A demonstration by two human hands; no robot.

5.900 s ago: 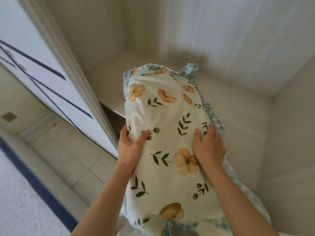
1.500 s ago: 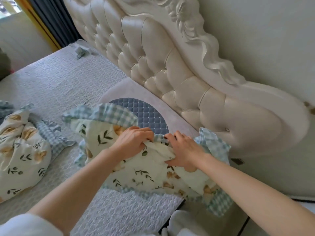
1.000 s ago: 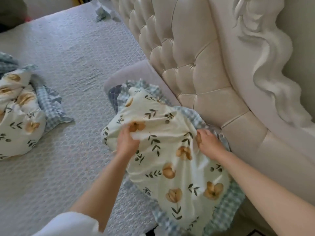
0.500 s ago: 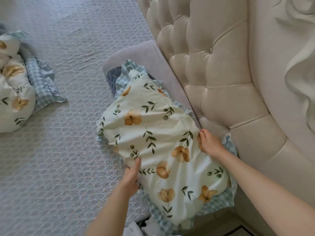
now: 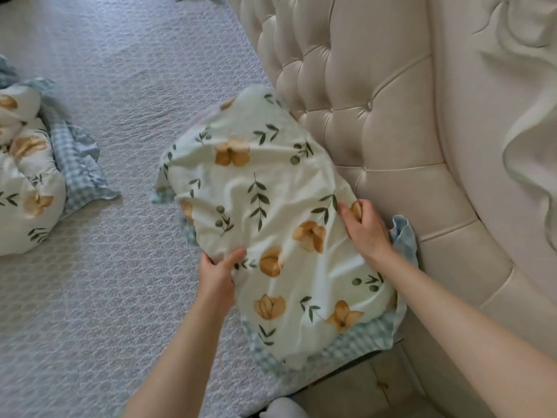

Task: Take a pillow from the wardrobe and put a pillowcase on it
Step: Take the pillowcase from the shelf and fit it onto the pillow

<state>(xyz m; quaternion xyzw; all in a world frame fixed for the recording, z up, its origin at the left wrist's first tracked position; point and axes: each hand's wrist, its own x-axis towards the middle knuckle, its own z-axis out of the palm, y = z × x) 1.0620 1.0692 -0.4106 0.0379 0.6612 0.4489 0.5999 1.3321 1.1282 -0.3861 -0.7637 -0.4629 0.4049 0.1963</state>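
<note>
Cream cotton printed with orange flowers and green sprigs covers the pillow (image 5: 271, 212), which we find lying at the head of the bed (image 5: 126, 86), its long right side pressed against the tufted beige headboard (image 5: 370, 116) and its near end reaching the bed's near edge. A blue-and-white checked frill shows along the pillow's near and right sides. We see the left hand (image 5: 218, 274) clamped on the pillow's left edge, thumb on top and fingers tucked beneath the fabric. The right hand (image 5: 366, 226) rests on the pillow's right edge beside the headboard, fingers curled down into the cloth; we cannot tell whether it grips or merely presses. Both forearms are bare. A second pillow (image 5: 27, 176) in the same floral print, also with a checked frill, lies crumpled at the bed's left edge, well apart from the first, on the pale quilted bedspread.
</note>
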